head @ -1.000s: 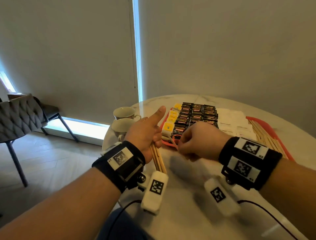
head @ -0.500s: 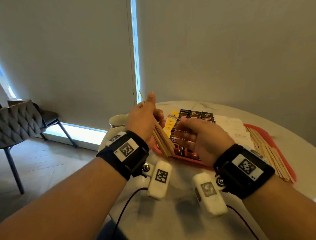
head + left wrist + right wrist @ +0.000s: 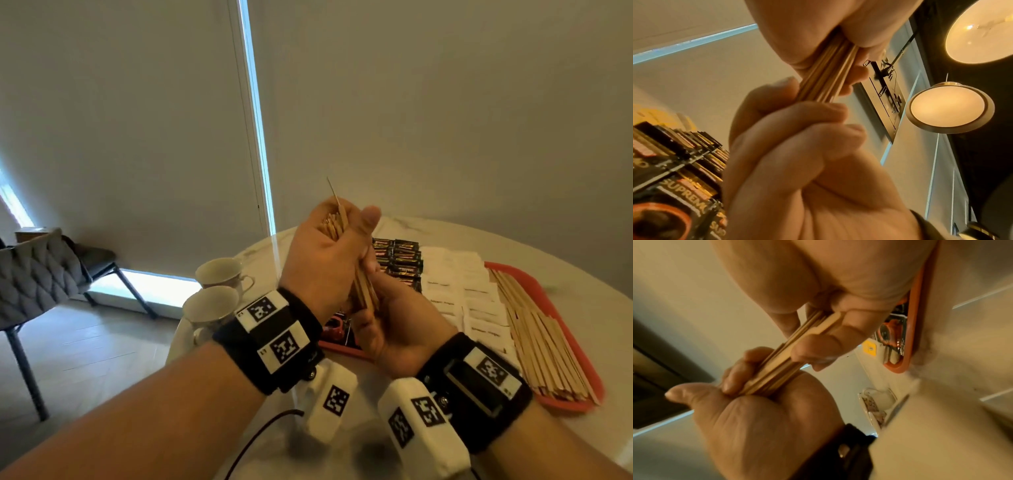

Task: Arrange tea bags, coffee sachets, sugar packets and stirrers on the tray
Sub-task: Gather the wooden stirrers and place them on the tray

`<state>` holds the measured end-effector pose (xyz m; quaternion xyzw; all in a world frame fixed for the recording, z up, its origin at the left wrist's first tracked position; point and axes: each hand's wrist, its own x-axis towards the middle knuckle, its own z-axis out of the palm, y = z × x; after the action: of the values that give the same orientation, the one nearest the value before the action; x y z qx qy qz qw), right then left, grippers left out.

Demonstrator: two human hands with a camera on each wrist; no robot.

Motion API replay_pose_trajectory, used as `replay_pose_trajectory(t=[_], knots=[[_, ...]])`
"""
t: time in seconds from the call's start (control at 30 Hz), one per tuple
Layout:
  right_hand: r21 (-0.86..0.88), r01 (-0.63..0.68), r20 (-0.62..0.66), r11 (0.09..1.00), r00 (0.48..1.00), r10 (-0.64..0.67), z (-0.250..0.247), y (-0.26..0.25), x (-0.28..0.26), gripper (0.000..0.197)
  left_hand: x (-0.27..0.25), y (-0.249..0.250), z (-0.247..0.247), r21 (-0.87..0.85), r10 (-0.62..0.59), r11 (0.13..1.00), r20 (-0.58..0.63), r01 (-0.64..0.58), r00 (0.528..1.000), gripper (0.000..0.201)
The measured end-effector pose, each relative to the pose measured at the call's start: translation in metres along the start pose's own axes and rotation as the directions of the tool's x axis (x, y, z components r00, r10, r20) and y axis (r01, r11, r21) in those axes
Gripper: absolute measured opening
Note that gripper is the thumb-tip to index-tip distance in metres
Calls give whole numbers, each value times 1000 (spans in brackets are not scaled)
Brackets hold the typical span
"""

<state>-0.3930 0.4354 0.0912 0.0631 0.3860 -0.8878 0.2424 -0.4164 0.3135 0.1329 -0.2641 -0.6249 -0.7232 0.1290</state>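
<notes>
both hands hold one bundle of wooden stirrers [image 3: 363, 291] up in the centre of the head view, above the near edge of the red tray [image 3: 582, 359]. left hand [image 3: 329, 253] is wrapped round the upper part of the bundle w/ thumb raised; one stirrer sticks up higher than the rest. right hand [image 3: 394, 318] grips the lower end, fingers curled round it. on the tray, l to r in frame: dark coffee sachets [image 3: 404, 260], white sugar packets [image 3: 469, 294], then a row of loose stirrers [image 3: 544, 346] along the right edge. yellow tea bags [image 3: 869, 348] show in the right wrist view, partly hidden. two white cups [image 3: 212, 301] sit left of the tray on the marble table [image 3: 599, 274]. grey chair [image 3: 30, 274] at far left.
</notes>
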Motion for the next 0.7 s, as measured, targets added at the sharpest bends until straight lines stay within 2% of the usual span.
replay_pose_trajectory(t=[0.13,0.2,0.3,0.4,0.43,0.5,0.57,0.63,0.7], knots=[[28,-51,20,998,999,51,-5,-5,-3,43,-2,4,16,23,23,999,0,-23,1000,35],[27,-56,11,998,998,56,-8,-8,-6,43,-2,5,20,65,31,997,47,-34,998,32],[23,-6,-44,1000,999,7,-11,-11,-8,33,-2,5,23,112,24,993,102,-36,994,32],[21,48,-117,999,992,-45,-12,-11,-7,34,-1,3,21,223,86,970,62,-98,994,28],[24,49,-125,999,991,-46,-11,-11,-8,34,0,3,20,270,122,954,54,-132,991,36],[29,36,-117,999,993,-32,-8,-10,-9,31,1,3,17,340,213,915,51,-217,976,69],[27,13,-88,1000,996,-10,-4,-8,-11,30,1,3,13,366,272,890,48,-270,961,93],[14,-11,-52,1000,999,12,0,-8,-14,27,0,5,8,380,302,876,52,-298,952,98],[-7,-31,-45,999,999,31,3,-7,-17,25,-3,8,5,444,324,836,74,-323,943,79]])
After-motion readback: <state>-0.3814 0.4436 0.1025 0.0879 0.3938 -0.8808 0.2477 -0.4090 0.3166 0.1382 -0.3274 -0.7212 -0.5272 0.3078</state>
